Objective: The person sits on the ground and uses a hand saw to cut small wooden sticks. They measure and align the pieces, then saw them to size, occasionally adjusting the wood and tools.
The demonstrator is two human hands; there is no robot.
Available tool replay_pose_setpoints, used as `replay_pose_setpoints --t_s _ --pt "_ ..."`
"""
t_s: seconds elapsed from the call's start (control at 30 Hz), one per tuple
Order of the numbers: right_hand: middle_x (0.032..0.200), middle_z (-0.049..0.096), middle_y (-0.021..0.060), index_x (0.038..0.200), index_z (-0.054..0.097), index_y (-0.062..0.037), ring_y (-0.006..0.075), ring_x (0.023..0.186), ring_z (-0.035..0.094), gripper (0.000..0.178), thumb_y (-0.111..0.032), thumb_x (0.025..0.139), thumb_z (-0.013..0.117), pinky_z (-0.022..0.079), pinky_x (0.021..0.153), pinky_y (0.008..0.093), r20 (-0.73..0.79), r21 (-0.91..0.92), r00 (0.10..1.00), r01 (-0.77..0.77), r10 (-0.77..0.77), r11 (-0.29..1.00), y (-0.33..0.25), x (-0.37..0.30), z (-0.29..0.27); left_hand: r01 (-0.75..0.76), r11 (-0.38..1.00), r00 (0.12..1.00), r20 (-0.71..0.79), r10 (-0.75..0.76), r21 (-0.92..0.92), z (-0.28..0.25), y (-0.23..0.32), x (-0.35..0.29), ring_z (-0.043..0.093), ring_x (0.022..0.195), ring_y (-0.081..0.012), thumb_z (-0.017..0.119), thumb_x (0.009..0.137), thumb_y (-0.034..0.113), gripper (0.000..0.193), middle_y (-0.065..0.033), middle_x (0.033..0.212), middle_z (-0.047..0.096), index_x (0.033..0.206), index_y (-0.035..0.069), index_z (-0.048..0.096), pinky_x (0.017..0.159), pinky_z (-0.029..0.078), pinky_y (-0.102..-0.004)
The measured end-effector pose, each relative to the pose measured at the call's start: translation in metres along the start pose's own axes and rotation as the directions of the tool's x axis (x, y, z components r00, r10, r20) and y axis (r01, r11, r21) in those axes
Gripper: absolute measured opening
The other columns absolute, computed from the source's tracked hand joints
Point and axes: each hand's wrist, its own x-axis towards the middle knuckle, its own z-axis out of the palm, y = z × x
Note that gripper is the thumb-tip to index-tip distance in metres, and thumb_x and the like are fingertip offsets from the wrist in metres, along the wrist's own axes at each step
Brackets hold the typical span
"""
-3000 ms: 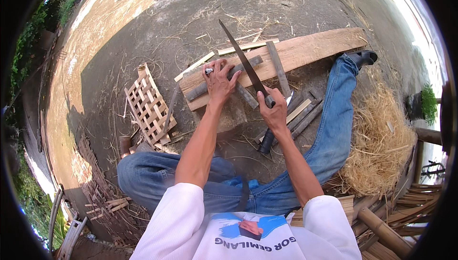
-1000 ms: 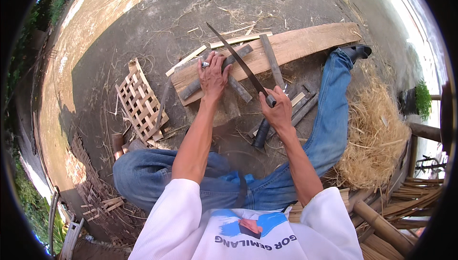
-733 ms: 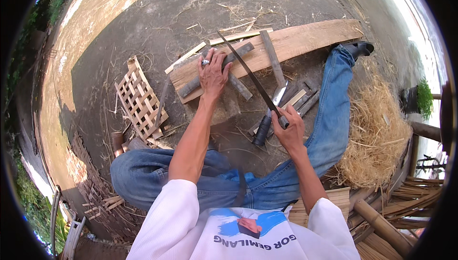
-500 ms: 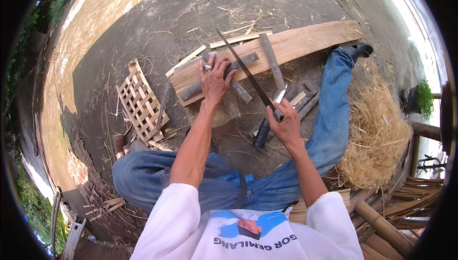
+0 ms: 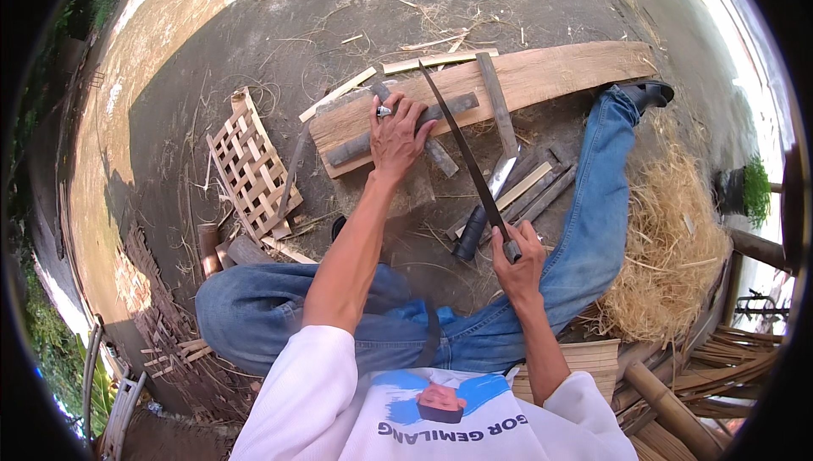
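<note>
My left hand, a ring on one finger, grips and presses a grey wooden stick onto the broad brown plank. A second grey wooden piece crosses beneath it. In my right hand is the handle of a saw with a long, dark, tapering blade. Its blade passes across the stick just right of my left hand, tip pointing away from me. Left of my right hand lies a knife with a black handle and a shiny blade. Another grey stick rests across the plank.
A woven slat panel lies at the left. Several loose wooden strips lie between the plank and my stretched right leg. Straw-like shavings are heaped on the right, near bamboo poles.
My right hand has drawn the saw back toward me and slightly right. My left hand stays on the stick. The whole view has shifted a little.
</note>
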Motion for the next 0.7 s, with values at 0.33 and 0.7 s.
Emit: replay_pose_setpoints --t_s 0.33,0.7 --pt "0.079 0.054 0.0117 0.113 0.077 -0.0085 0.0313 0.067 0.06 0.025 -0.02 0.092 0.071 0.047 0.062 0.041 -0.059 -0.009 0.994 0.097 -0.097 0.995 -0.001 0.055 0.035 0.002 1.0 0.997 -0.079 -0.001 0.017 0.003 -0.003 0.008 0.058 0.123 -0.0232 0.063 0.097 0.041 0.034 -0.0023 0.12 0.066 0.119 0.016 0.067 0.122 0.022 -0.0513" --pt "0.076 0.051 0.0101 0.113 0.078 -0.0096 0.0262 0.063 0.059 0.025 -0.017 0.089 0.074 0.046 0.059 0.0407 -0.109 -0.037 0.984 0.14 -0.143 0.99 -0.01 0.083 0.04 -0.015 1.0 0.997 -0.08 0.016 0.017 0.005 -0.001 0.008 0.065 0.113 -0.0243 0.063 0.098 0.041 0.034 -0.0026 0.118 0.067 0.119 0.016 0.066 0.123 0.021 -0.052"
